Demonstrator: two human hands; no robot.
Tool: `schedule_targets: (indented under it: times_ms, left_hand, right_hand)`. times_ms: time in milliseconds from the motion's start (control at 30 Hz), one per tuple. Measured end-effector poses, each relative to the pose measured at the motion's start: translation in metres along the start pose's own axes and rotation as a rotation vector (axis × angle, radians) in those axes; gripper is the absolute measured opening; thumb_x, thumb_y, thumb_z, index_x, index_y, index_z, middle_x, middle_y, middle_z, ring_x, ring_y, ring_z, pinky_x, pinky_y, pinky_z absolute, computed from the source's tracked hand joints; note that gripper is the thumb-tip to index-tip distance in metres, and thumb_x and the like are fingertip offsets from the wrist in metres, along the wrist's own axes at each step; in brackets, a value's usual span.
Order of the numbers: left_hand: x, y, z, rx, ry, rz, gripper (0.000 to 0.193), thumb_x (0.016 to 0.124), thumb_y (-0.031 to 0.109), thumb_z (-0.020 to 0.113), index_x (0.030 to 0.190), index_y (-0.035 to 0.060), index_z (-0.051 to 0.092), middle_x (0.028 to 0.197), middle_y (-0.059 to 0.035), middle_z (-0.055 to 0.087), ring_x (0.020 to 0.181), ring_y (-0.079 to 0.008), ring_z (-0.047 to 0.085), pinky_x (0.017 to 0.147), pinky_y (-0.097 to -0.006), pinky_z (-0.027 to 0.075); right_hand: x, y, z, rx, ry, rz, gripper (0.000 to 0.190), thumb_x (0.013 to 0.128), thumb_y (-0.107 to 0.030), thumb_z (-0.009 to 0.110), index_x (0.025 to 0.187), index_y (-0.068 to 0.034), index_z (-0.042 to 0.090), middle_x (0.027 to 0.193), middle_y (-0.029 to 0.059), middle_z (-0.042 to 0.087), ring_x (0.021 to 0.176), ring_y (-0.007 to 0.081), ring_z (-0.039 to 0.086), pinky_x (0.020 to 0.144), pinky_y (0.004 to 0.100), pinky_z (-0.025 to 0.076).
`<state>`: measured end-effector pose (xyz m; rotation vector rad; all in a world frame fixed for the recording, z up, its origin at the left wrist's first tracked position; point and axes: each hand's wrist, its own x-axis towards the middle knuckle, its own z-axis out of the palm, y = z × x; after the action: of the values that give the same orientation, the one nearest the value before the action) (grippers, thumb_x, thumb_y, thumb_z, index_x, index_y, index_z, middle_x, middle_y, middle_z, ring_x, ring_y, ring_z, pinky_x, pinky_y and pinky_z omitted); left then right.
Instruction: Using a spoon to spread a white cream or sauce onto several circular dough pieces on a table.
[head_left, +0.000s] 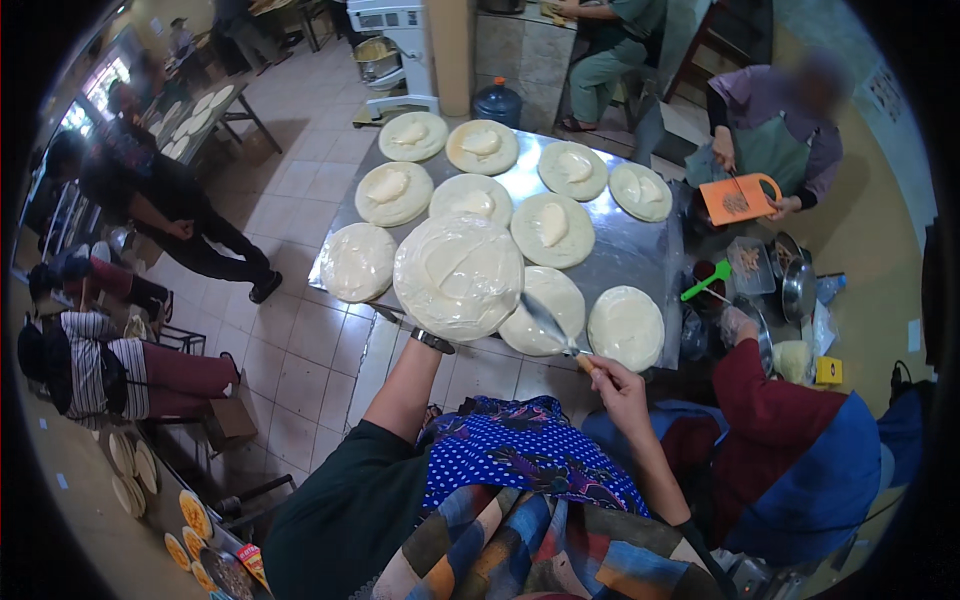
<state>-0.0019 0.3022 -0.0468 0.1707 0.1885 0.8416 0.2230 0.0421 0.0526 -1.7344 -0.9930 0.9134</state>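
My left hand is hidden under a flat dough round (459, 276), which it holds up above the table's near edge; my left wrist (426, 364) shows below it, wearing a watch. White cream coats the top of this round. In my right hand (621, 390) is the wooden handle of a spatula (547, 319), its metal blade at the round's right rim. On the metal table (622, 262), a spread round (358, 262) lies to the left and another (626, 328) to the right. One more (551, 315) is partly behind the blade. Several rounds farther back carry cream dollops (553, 225).
Across at right, a person tips an orange cutting board (724, 214) bearing chopped food. A co-worker's gloved hand (739, 326) is at a metal bowl (757, 337), near a green spatula (705, 281) and a plastic tub (748, 262). Behind the table are a water jug (496, 105) and stand mixer (405, 52).
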Motion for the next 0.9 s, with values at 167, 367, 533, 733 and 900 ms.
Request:
schedule_targets:
  times_ms: [167, 367, 533, 733, 900]
  left_hand:
    - [0.050, -0.047, 0.004, 0.024, 0.022, -0.081, 0.051, 0.101, 0.043, 0.037, 0.138, 0.0097, 0.046, 0.137, -0.0126, 0.053, 0.124, -0.0297, 0.053, 0.103, -0.0491, 0.046]
    - [0.123, -0.118, 0.010, 0.029, 0.069, -0.200, 0.051, 0.101, 0.043, 0.035, 0.139, 0.0102, 0.046, 0.138, -0.0123, 0.053, 0.125, -0.0298, 0.052, 0.104, -0.0498, 0.045]
    - [0.202, -0.199, 0.019, 0.023, 0.119, -0.331, 0.051, 0.101, 0.043, 0.034, 0.139, 0.0107, 0.046, 0.139, -0.0120, 0.052, 0.126, -0.0299, 0.051, 0.105, -0.0503, 0.044]
    - [0.228, -0.243, 0.040, -0.278, 0.187, -0.516, 0.090, 0.087, 0.079, 0.015, 0.152, 0.0180, 0.025, 0.156, -0.0117, 0.029, 0.143, -0.0384, 0.025, 0.115, -0.0612, 0.015]
    - [0.234, -0.248, 0.034, -0.143, 0.291, -0.619, 0.088, 0.089, 0.077, 0.017, 0.154, 0.0183, 0.020, 0.159, -0.0114, 0.021, 0.145, -0.0377, 0.020, 0.115, -0.0616, 0.013]
  right_hand:
    - [-0.016, 0.024, -0.005, 0.151, -0.145, 0.165, 0.025, 0.094, -0.009, 0.059, 0.117, -0.003, 0.067, 0.079, -0.0010, 0.062, 0.069, 0.0052, 0.053, 0.063, 0.0220, 0.046]
    - [-0.040, 0.051, -0.039, 0.419, 0.159, 0.310, 0.028, 0.096, -0.011, 0.058, 0.122, -0.003, 0.064, 0.077, 0.0016, 0.062, 0.059, 0.0042, 0.050, 0.053, 0.0189, 0.040]
    - [-0.043, 0.035, -0.060, 0.408, 0.526, 0.299, 0.029, 0.096, -0.014, 0.060, 0.123, -0.003, 0.063, 0.076, 0.0012, 0.061, 0.054, 0.0031, 0.046, 0.048, 0.0171, 0.034]
    - [-0.054, 0.043, -0.049, 0.450, 0.760, 0.328, 0.030, 0.095, -0.016, 0.060, 0.122, -0.003, 0.062, 0.074, 0.0034, 0.062, 0.050, 0.0052, 0.047, 0.043, 0.0182, 0.033]
    - [-0.032, 0.027, -0.037, 0.495, 0.776, 0.349, 0.030, 0.096, -0.016, 0.060, 0.123, -0.003, 0.062, 0.076, 0.0032, 0.062, 0.051, 0.0044, 0.046, 0.043, 0.0178, 0.032]
